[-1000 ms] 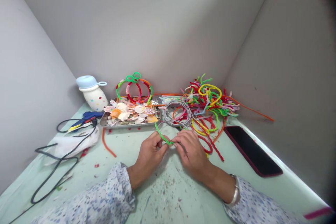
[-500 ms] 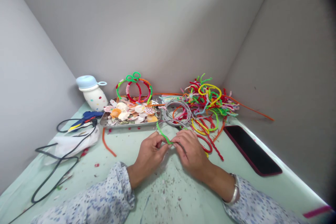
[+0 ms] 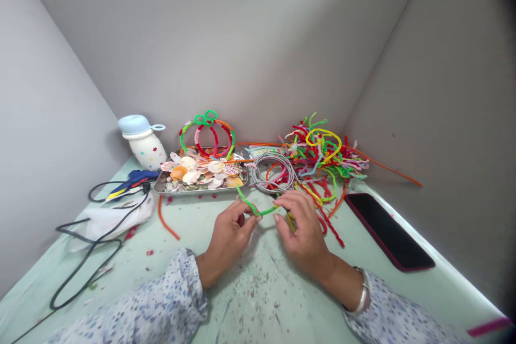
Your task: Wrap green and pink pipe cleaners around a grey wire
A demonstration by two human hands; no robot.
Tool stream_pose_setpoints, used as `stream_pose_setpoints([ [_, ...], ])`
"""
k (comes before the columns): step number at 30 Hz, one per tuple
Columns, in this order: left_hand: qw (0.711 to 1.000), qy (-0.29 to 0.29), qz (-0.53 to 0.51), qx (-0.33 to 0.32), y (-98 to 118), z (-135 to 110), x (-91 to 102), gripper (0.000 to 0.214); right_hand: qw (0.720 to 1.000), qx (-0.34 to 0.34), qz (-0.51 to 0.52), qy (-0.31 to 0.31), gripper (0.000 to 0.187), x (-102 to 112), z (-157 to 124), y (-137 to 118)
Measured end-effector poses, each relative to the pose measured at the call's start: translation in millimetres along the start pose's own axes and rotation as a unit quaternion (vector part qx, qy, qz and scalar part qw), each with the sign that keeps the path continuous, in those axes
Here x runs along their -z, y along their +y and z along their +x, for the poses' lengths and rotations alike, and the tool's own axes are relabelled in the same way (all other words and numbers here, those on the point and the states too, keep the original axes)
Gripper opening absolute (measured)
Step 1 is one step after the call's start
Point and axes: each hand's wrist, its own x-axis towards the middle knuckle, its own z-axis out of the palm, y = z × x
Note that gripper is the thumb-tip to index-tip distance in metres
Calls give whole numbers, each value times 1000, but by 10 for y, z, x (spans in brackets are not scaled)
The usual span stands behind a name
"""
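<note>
Head view: two hands, left hand (image 3: 229, 231) and right hand (image 3: 302, 228), each pinch one green pipe cleaner (image 3: 258, 208).

Fuzzy green pipe cleaner (image 3: 252, 207); shiny metal tray (image 3: 161, 189)

A pale green table (image 3: 250, 301), speckled with small crumbs, carries everything. Beyond the left hand (image 3: 229, 234) lies a metal tray (image 3: 161, 187) of shells; further left are a blue glue gun (image 3: 131, 178), a black cord (image 3: 84, 252), a white bag (image 3: 107, 220) and a spotted bottle (image 3: 143, 142). Beyond the right hand (image 3: 304, 231) sit a grey wire coil (image 3: 272, 172) and a heap of pipe cleaners (image 3: 322, 156); a dark phone (image 3: 389, 231) lies to its right.
</note>
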Motion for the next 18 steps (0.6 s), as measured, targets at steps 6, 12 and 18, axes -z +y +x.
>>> stream_pose_setpoints([
  [6,994,9,-86,70,-33,16,-22,14,994,-83,23,62,9,2,-10,29],
  [12,982,-58,-154,97,-31,-4,-44,16,980,-161,92,-71,14,-45,-10,91],
  [18,976,-77,-178,95,-28,-11,-65,14,961,-221,146,-77,20,-43,-28,88],
])
